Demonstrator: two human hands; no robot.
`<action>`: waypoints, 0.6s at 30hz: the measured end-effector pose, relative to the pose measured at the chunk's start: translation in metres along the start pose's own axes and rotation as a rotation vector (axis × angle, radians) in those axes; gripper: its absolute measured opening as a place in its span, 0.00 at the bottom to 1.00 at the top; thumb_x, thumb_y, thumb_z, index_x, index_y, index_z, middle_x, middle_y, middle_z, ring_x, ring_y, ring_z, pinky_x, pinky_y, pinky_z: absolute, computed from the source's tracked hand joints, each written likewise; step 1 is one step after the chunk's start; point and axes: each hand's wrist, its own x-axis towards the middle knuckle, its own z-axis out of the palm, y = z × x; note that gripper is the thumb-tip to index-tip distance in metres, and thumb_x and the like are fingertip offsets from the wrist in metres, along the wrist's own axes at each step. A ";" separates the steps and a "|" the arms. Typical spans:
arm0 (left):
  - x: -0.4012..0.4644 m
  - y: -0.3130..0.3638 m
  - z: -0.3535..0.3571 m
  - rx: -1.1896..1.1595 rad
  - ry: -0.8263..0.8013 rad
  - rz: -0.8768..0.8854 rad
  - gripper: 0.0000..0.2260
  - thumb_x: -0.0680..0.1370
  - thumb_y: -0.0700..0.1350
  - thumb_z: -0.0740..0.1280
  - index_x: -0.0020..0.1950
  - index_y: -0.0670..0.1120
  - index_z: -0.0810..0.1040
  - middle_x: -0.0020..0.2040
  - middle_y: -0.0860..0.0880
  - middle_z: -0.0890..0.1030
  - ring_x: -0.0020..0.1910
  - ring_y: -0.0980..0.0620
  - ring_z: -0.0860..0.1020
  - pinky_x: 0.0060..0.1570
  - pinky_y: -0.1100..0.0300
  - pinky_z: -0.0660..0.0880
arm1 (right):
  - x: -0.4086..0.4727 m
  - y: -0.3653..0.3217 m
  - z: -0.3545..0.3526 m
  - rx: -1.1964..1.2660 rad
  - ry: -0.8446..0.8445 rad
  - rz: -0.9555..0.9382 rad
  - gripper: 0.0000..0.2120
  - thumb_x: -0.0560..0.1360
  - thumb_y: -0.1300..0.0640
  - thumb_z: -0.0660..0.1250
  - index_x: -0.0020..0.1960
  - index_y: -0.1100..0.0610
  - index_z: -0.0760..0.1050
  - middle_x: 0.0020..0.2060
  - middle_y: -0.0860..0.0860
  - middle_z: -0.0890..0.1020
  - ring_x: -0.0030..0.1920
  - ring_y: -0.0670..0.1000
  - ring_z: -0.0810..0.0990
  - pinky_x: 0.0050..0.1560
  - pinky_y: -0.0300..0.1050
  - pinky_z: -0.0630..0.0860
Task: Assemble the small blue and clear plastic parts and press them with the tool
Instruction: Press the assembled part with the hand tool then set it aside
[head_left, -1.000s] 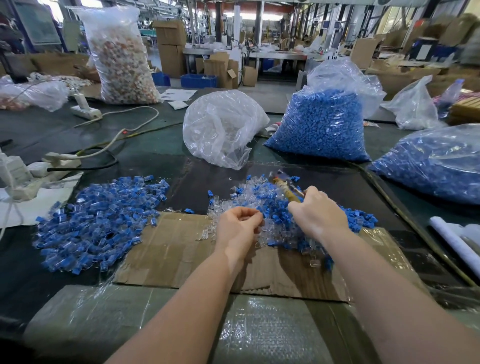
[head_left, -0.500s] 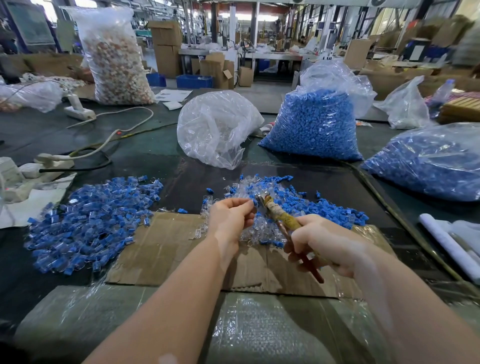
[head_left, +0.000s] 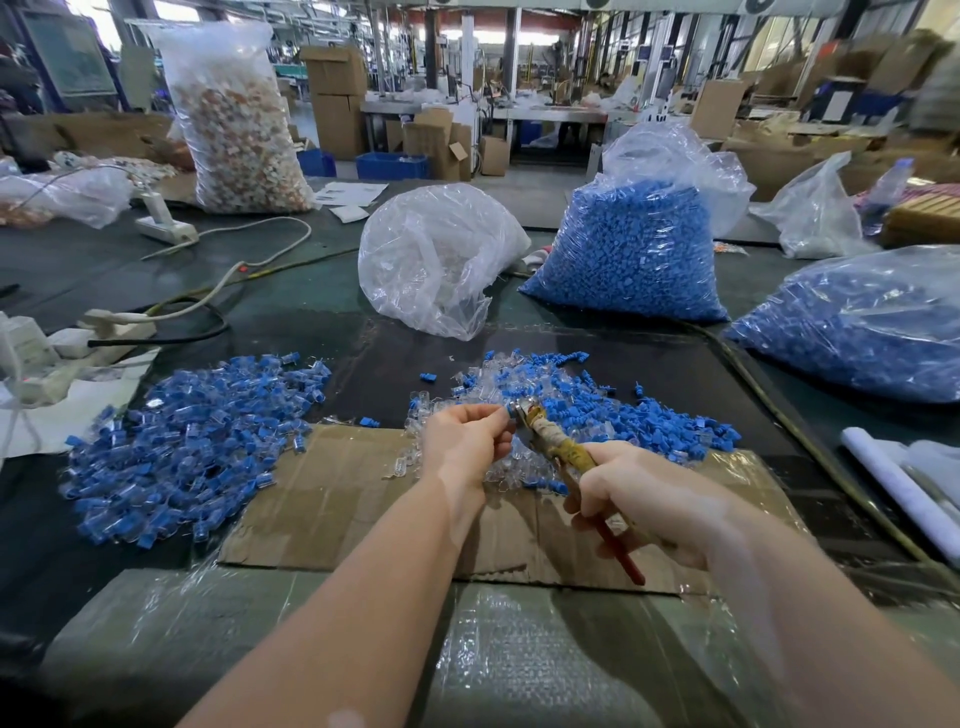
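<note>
Over cardboard (head_left: 332, 499), left hand (head_left: 467, 441) pinched blue/clear part (head_left: 505, 413); right hand (head_left: 639, 499), gripping pliers (head_left: 550, 444), had brought tool nose from pile up to part, so pressing prob. imminent.

Left of the brown cardboard sheet (head_left: 332, 499) sits a blue-and-clear pile of assembled parts (head_left: 192, 447). Behind it, loose blue and clear pieces (head_left: 623, 415). The tool (head_left: 566, 457) over it looks yellowish with red handles, kinda blurry though. Dark green table (head_left: 291, 301).

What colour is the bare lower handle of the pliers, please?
Red, below the yellowish wrapped handle; head view.
</note>
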 end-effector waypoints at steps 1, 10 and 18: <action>0.000 0.000 0.000 -0.009 -0.002 -0.007 0.05 0.75 0.34 0.67 0.40 0.41 0.77 0.30 0.47 0.78 0.22 0.61 0.74 0.24 0.69 0.72 | 0.000 0.001 0.000 -0.005 -0.005 -0.002 0.09 0.69 0.69 0.58 0.45 0.57 0.68 0.42 0.58 0.73 0.43 0.56 0.74 0.44 0.52 0.72; -0.003 -0.002 0.001 0.026 0.003 0.000 0.07 0.76 0.33 0.65 0.40 0.42 0.76 0.33 0.47 0.78 0.25 0.59 0.74 0.25 0.70 0.72 | -0.001 0.004 0.002 -0.063 0.017 -0.020 0.08 0.69 0.69 0.58 0.44 0.58 0.68 0.39 0.58 0.73 0.39 0.54 0.72 0.38 0.48 0.71; -0.004 -0.005 0.002 0.074 0.015 0.018 0.06 0.76 0.35 0.66 0.41 0.43 0.76 0.35 0.48 0.78 0.28 0.59 0.73 0.24 0.71 0.70 | 0.003 0.008 0.004 -0.122 0.060 -0.037 0.05 0.72 0.67 0.59 0.42 0.58 0.68 0.35 0.55 0.71 0.35 0.53 0.70 0.33 0.45 0.68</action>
